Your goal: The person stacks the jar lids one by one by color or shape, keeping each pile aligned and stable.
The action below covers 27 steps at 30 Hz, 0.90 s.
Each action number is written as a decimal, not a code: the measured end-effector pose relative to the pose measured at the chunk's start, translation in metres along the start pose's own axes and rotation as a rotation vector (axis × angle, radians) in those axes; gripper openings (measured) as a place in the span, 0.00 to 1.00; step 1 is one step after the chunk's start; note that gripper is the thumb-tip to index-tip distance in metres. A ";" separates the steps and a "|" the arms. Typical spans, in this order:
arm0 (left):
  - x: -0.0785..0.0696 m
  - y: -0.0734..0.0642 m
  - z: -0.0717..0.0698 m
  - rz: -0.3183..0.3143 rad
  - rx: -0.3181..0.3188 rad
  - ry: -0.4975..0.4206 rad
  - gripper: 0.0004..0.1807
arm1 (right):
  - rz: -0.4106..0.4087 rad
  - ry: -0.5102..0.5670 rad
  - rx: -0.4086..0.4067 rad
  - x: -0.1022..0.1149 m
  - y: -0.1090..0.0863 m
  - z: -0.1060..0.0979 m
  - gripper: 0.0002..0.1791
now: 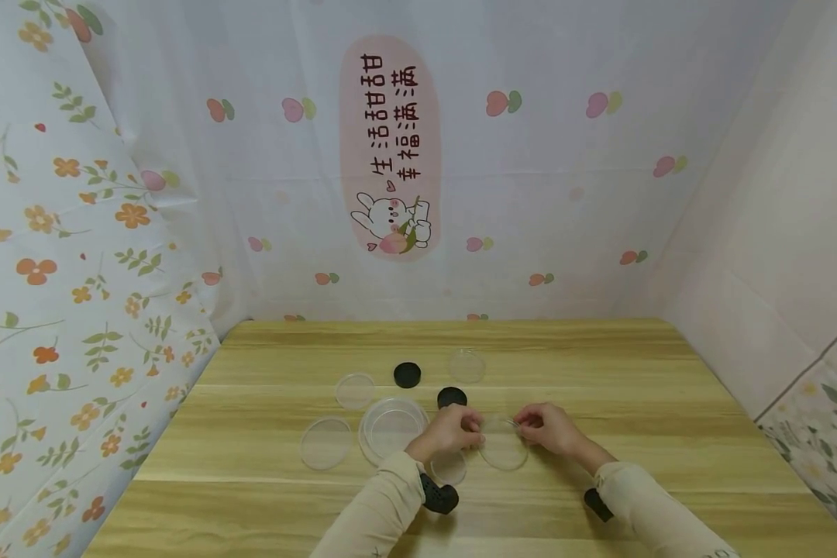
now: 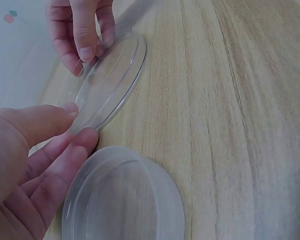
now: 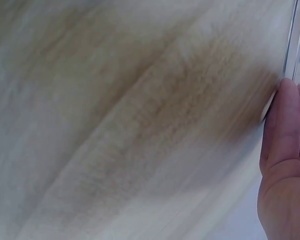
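Note:
A clear, shallow petri dish (image 1: 504, 451) is between my two hands, low over the table. My left hand (image 1: 453, 431) pinches its near-left rim between thumb and fingers; the left wrist view shows the fingertips (image 2: 87, 137) at the dish edge. On the opposite side my right hand (image 1: 548, 428) pinches the rim. In the right wrist view only a strip of the clear dish (image 3: 296, 45) appears above the right fingers (image 3: 286, 120). Beside the left hand lies a smaller frosted round dish (image 2: 171, 200), partly under the left wrist in the head view.
Left of the hands sits a wide clear dish (image 1: 366, 451) with smaller ones inside. Other clear discs (image 1: 325, 443) lie around it, and one round clear dish (image 1: 466, 366) stands farther back. Two black round lids (image 1: 408, 375) rest behind the left hand on the wooden table (image 1: 600, 364).

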<state>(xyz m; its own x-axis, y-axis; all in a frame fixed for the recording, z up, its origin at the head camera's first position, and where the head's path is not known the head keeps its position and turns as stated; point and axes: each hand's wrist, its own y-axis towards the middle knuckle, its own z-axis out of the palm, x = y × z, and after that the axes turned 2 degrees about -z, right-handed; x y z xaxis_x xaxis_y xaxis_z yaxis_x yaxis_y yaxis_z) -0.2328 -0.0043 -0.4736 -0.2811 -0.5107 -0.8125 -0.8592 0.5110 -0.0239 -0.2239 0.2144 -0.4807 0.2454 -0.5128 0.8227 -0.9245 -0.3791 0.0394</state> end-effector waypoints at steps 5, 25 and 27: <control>-0.001 0.000 0.001 -0.009 -0.020 -0.009 0.11 | 0.011 0.017 -0.017 0.001 0.000 0.001 0.07; -0.007 -0.001 -0.005 0.034 -0.083 -0.101 0.13 | 0.031 -0.090 -0.120 0.018 -0.001 0.000 0.06; -0.008 -0.001 -0.006 0.042 -0.097 -0.105 0.13 | 0.027 -0.128 -0.138 0.021 -0.001 -0.001 0.06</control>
<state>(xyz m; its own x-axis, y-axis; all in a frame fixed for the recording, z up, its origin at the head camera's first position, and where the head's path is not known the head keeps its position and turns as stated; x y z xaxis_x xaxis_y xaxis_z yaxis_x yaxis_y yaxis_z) -0.2326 -0.0050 -0.4635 -0.2759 -0.4123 -0.8683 -0.8862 0.4588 0.0637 -0.2184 0.2045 -0.4630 0.2470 -0.6189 0.7457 -0.9603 -0.2593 0.1029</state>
